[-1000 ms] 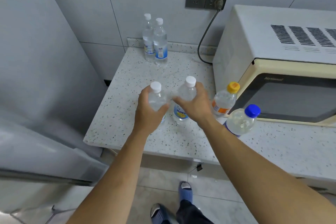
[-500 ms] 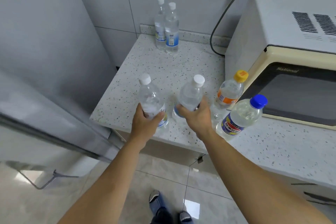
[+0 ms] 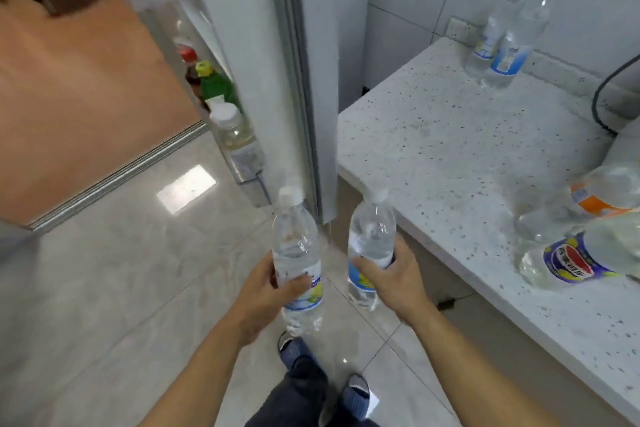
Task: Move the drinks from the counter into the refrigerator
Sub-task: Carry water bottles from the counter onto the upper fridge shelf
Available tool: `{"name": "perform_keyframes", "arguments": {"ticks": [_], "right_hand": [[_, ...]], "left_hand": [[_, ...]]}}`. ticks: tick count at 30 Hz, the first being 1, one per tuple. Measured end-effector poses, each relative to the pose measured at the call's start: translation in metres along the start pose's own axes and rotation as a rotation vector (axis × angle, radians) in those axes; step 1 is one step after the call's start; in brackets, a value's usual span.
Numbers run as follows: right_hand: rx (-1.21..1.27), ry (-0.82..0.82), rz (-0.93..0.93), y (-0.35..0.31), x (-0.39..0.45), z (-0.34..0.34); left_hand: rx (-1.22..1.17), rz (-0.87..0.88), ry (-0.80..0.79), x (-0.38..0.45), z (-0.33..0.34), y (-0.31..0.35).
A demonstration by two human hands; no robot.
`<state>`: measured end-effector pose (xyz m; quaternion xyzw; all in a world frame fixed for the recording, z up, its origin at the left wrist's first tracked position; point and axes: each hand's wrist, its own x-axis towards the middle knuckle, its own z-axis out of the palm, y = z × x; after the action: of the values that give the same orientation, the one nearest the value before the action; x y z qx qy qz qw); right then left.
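My left hand grips a clear water bottle with a white cap, held upright over the floor. My right hand grips a second clear water bottle, just off the counter's near-left corner. Both bottles hang in front of the refrigerator's open door edge. The door shelf holds a pale bottle, a green bottle and a red-capped one. On the speckled counter stand two tall water bottles at the back, an orange-labelled bottle and a blue-labelled bottle at right.
A black power cord runs along the counter's back right. Grey floor tiles spread out at left, with a metal threshold strip and brown flooring beyond. My feet stand close to the counter front.
Both hands lifted their bottles off the counter and carried them left, toward the refrigerator. My view swung left, bringing the open door shelf in and pushing the microwave out.
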<state>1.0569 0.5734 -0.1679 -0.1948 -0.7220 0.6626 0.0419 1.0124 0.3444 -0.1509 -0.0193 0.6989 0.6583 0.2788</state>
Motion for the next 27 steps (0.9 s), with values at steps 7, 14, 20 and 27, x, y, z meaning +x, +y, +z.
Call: {"name": "perform_keyframes", "arguments": {"ticks": [7,14,20,27], "right_hand": [[-0.011,-0.31,0.03,-0.001,-0.015,0.124],[0.033,-0.407,0.08,-0.029,-0.008,0.256],[0.086,-0.437,0.121,-0.063,-0.004,0.36],[0.09,-0.405,0.122,-0.087,0.019,0.44]], "left_hand": [[-0.19,-0.052,0.363,-0.064,-0.093,-0.035],[-0.475,-0.055,0.56,-0.087,-0.194,-0.045],[-0.48,-0.013,0.54,-0.09,-0.295,-0.031],[-0.451,0.023,0.521,-0.064,-0.381,-0.004]]}}
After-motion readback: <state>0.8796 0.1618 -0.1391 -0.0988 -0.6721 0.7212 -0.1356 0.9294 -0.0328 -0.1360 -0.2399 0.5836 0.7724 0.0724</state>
